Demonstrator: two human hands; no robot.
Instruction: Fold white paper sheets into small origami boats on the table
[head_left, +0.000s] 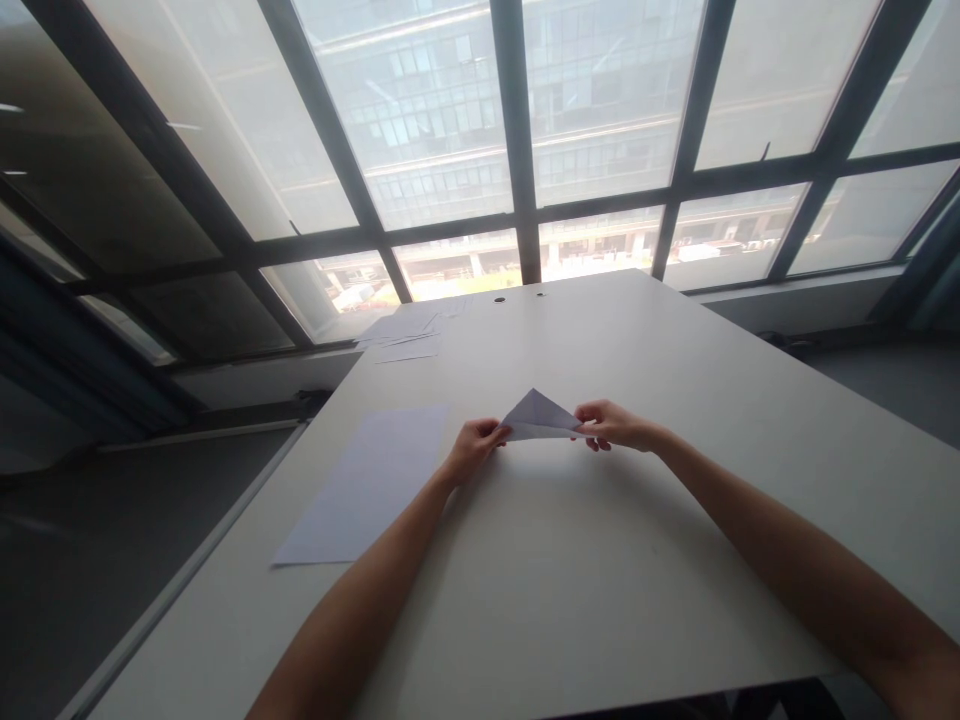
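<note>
Paper (pixel 536 415), folded to a peak like a little roof, sits at the middle of the frame, held between the person's two hands. Its tip points toward the top of the frame, a crease runs down from that tip, and a paler band lies along the bottom edge. The left hand (pixel 480 443) pinches the left corner between thumb and fingers; the right hand (pixel 606 425) pinches the right corner, a couple of its fingers curled beneath. I cannot tell whether the bottom edge brushes the table (pixel 637 600), though a soft shadow falls on the white top just below.

Left of centre, near the left forearm, a flat sheet (pixel 367 490) lies on the table, its face looking plain from where I stand. Farther up, at the table's far left corner, loose papers (pixel 401 325) overlap one another; they are too distant for me to tell whether anything is written on them. To their right, near the far edge, a small dark hole (pixel 499 300) shows in the tabletop.

Tall windows (pixel 442 210) in dark frames fill the upper part of the frame, with a hazy building (pixel 420 110) beyond the glass, too washed out for any sign to be read. A dark curtain (pixel 60 330) hangs at the left edge.
</note>
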